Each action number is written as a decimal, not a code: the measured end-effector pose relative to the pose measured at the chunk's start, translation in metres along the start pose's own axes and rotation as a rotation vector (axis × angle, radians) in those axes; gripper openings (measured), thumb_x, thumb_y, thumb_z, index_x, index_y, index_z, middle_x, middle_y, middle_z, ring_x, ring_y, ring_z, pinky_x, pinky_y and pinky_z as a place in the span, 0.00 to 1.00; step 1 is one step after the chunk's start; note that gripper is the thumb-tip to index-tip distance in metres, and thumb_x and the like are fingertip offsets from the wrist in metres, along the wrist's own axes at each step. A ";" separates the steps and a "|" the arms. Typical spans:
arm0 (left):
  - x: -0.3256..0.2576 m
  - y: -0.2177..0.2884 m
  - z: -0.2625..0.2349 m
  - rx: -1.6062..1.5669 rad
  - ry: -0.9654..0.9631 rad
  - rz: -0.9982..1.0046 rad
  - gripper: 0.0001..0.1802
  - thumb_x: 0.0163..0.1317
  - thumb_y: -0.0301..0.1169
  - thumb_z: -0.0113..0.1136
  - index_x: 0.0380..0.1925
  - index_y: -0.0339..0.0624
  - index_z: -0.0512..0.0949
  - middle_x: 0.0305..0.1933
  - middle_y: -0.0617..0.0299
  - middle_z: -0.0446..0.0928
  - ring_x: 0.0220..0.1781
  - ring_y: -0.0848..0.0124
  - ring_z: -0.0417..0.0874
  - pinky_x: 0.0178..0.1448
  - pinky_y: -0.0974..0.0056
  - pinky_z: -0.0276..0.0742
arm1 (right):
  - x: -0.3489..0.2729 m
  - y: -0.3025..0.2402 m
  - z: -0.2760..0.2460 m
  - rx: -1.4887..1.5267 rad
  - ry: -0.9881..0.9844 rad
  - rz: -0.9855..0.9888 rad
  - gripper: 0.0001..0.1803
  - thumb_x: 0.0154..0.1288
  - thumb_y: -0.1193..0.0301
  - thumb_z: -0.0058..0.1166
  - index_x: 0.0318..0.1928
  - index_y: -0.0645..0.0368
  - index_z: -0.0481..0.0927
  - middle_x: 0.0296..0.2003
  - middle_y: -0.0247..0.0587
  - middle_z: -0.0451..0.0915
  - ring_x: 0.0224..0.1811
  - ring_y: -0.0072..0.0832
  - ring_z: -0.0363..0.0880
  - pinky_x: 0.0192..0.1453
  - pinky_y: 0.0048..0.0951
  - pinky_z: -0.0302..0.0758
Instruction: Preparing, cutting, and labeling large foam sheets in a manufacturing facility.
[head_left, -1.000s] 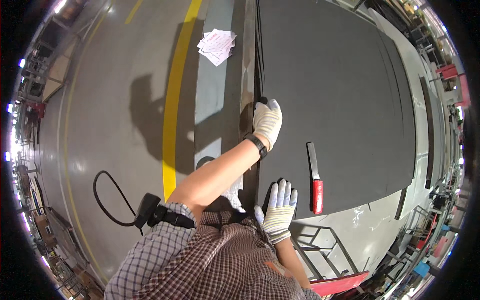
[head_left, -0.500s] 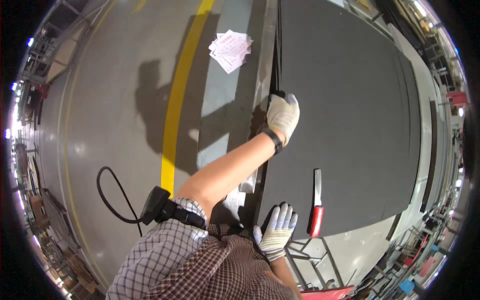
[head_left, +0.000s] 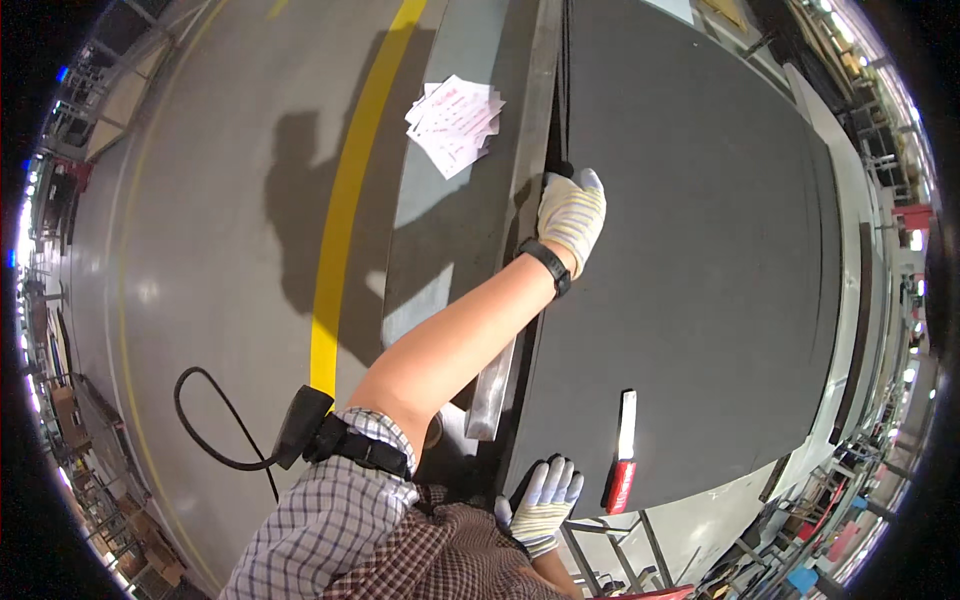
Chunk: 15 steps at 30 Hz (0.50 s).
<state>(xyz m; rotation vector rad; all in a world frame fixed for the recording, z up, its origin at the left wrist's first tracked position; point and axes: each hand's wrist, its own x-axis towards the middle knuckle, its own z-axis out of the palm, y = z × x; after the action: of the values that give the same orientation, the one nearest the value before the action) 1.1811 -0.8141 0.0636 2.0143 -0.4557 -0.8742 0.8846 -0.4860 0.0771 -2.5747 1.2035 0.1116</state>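
A large flat dark grey sheet [head_left: 690, 240] lies in front of me, its left edge beside a long metal bar [head_left: 490, 395]. My left hand [head_left: 572, 215], in a striped white work glove, is closed at this edge, thumb on top. Its fingertips are partly hidden, and I cannot make out what they hold. Thin black strips [head_left: 563, 95] run along the edge beyond it. My right hand [head_left: 545, 500], gloved too, lies flat with fingers apart on the sheet's near left corner. To its right is a knife [head_left: 622, 470] with a red handle and a pale blade.
Several white paper slips [head_left: 455, 125] lie on a grey surface [head_left: 425, 275] left of the bar. Further left a yellow line [head_left: 345, 230] crosses the floor. A metal frame [head_left: 625, 550] stands by the near edge. Racks line the right side.
The view has shifted, so the sheet, knife and papers appear lower. My left hand has moved a little farther away along the edge. My right hand stays flat on the corner.
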 end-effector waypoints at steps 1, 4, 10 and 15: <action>0.004 0.000 0.003 -0.037 0.009 0.007 0.34 0.69 0.54 0.49 0.46 0.25 0.74 0.49 0.35 0.79 0.52 0.45 0.80 0.56 0.52 0.73 | 0.001 0.002 -0.001 0.009 -0.014 0.003 0.48 0.63 0.42 0.43 0.67 0.75 0.56 0.69 0.72 0.52 0.74 0.64 0.46 0.73 0.68 0.40; 0.009 -0.019 0.029 0.087 0.357 0.171 0.32 0.69 0.54 0.49 0.42 0.26 0.75 0.45 0.35 0.79 0.51 0.44 0.80 0.54 0.49 0.72 | -0.003 0.002 0.002 0.028 -0.002 -0.003 0.48 0.63 0.42 0.44 0.67 0.74 0.56 0.69 0.72 0.53 0.74 0.64 0.46 0.72 0.69 0.40; 0.053 0.011 0.026 -0.202 0.151 0.040 0.29 0.70 0.51 0.48 0.39 0.29 0.77 0.41 0.42 0.82 0.44 0.52 0.83 0.48 0.54 0.75 | 0.002 -0.001 -0.005 0.031 0.046 0.017 0.47 0.65 0.42 0.42 0.69 0.71 0.54 0.70 0.67 0.52 0.75 0.62 0.44 0.73 0.68 0.39; 0.087 0.034 0.022 -0.056 0.112 -0.002 0.30 0.70 0.51 0.46 0.43 0.29 0.77 0.45 0.41 0.82 0.51 0.49 0.82 0.52 0.55 0.76 | 0.002 -0.002 -0.005 0.045 0.024 0.027 0.48 0.66 0.41 0.41 0.71 0.70 0.53 0.72 0.66 0.51 0.77 0.59 0.41 0.74 0.66 0.37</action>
<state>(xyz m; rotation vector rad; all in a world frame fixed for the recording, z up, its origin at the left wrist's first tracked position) 1.2253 -0.8982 0.0481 2.0011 -0.3622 -0.7623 0.8875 -0.4876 0.0821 -2.5286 1.2356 0.0585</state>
